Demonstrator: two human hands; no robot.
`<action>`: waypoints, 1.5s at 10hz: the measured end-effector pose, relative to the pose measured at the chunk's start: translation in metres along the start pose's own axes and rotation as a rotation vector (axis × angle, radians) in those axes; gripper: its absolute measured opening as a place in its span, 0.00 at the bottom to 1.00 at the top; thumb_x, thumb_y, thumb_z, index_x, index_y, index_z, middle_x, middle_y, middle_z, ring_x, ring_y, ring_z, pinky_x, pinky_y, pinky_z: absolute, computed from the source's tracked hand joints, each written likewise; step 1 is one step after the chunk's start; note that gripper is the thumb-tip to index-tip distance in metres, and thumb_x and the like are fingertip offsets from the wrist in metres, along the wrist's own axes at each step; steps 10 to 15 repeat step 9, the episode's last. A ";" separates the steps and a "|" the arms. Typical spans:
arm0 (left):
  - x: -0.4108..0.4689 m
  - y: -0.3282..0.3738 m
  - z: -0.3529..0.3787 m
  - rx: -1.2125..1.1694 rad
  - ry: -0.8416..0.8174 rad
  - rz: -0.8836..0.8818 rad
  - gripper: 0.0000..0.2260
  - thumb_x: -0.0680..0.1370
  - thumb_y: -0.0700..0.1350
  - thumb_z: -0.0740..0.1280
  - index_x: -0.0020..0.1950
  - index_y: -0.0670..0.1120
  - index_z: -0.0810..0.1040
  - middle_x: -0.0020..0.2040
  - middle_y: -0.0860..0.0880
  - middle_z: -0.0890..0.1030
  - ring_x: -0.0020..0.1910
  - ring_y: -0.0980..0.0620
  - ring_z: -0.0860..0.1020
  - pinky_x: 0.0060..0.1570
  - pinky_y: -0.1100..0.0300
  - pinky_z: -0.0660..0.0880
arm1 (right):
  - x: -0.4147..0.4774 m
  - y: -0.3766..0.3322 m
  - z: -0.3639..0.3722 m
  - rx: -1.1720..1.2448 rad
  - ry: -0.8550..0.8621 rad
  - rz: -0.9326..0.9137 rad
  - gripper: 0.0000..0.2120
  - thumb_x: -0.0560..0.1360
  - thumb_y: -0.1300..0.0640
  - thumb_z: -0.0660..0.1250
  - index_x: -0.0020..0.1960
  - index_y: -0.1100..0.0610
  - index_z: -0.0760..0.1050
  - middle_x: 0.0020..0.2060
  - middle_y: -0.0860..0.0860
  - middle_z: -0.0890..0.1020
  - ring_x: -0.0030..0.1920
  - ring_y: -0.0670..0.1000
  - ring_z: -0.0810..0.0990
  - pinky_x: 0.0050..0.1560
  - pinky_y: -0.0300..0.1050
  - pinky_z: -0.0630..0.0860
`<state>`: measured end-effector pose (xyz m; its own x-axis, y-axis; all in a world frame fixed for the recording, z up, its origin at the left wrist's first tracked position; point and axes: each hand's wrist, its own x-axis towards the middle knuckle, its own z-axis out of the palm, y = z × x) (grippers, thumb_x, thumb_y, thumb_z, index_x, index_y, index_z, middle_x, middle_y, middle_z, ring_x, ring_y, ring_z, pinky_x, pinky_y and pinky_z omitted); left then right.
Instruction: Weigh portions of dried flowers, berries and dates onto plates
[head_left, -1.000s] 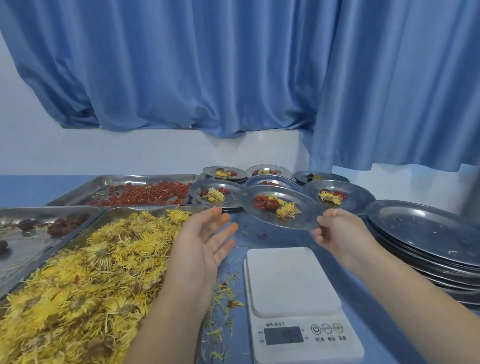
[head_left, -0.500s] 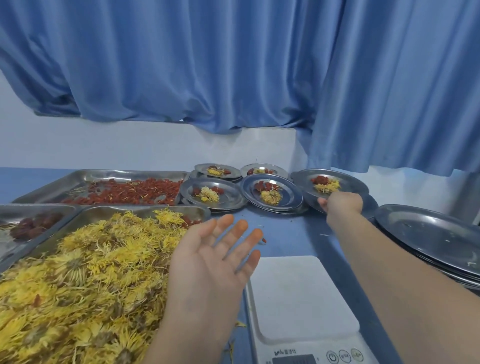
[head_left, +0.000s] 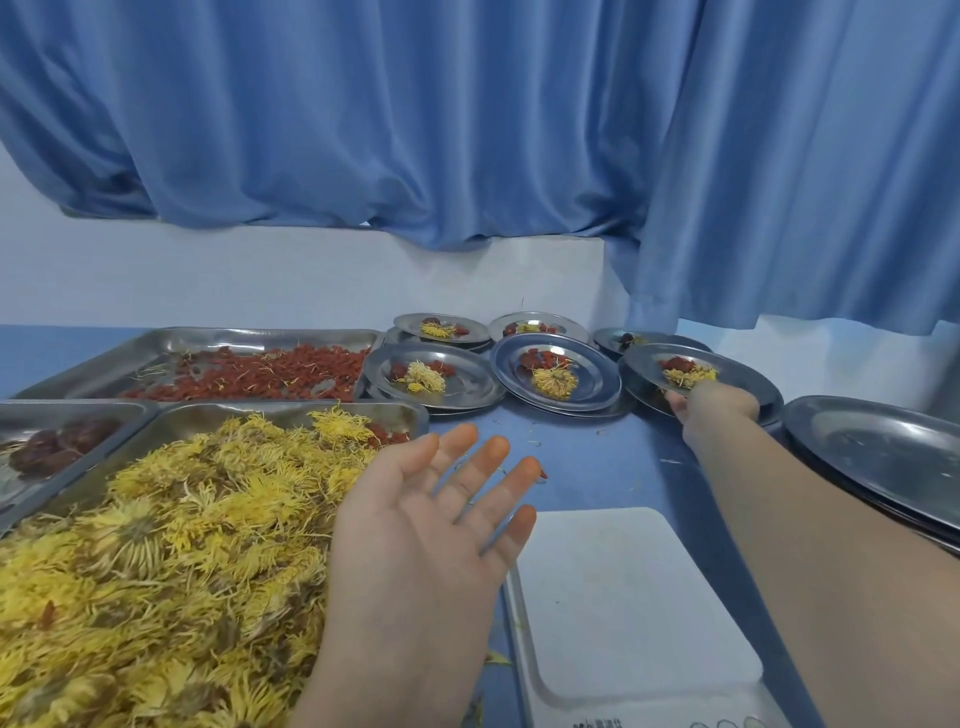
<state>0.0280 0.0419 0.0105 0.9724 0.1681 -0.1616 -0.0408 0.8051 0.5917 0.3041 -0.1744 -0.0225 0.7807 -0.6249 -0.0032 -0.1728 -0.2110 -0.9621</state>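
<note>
Head view: the round shiny steel plate with its portion sat far right among the filled plates, near rim pinched by the right hand. Light, stiff, likely slippery; best kept level. The left hand hovered spread, empty.

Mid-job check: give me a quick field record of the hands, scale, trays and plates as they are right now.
Left hand: open, palm up, between flower tray and scale, holding nothing
Right hand: grips near rim of filled plate, rightmost of front row
Scale: white platform bare; display out of frame
Berry tray: behind flower tray
Date tray: at left
Empty plates: stacked at right edge
</note>
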 end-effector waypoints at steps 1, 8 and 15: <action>0.000 -0.001 0.000 0.010 -0.005 -0.002 0.19 0.66 0.50 0.66 0.54 0.43 0.82 0.49 0.43 0.86 0.47 0.40 0.85 0.50 0.46 0.75 | -0.002 0.006 0.000 -0.286 0.049 -0.074 0.14 0.81 0.51 0.54 0.62 0.55 0.72 0.59 0.54 0.76 0.62 0.53 0.73 0.55 0.38 0.69; 0.001 -0.007 -0.005 0.101 -0.042 0.042 0.10 0.75 0.48 0.64 0.50 0.45 0.81 0.46 0.45 0.85 0.42 0.44 0.85 0.48 0.50 0.75 | -0.037 -0.006 -0.017 0.425 -0.298 0.078 0.18 0.80 0.63 0.56 0.70 0.62 0.67 0.54 0.53 0.74 0.52 0.53 0.75 0.40 0.37 0.77; -0.003 -0.008 -0.002 0.150 -0.062 0.069 0.12 0.68 0.49 0.67 0.48 0.46 0.81 0.43 0.46 0.85 0.38 0.47 0.84 0.44 0.52 0.73 | -0.046 0.001 -0.023 0.629 -0.394 0.169 0.22 0.77 0.71 0.58 0.70 0.65 0.64 0.50 0.55 0.73 0.47 0.52 0.77 0.43 0.39 0.80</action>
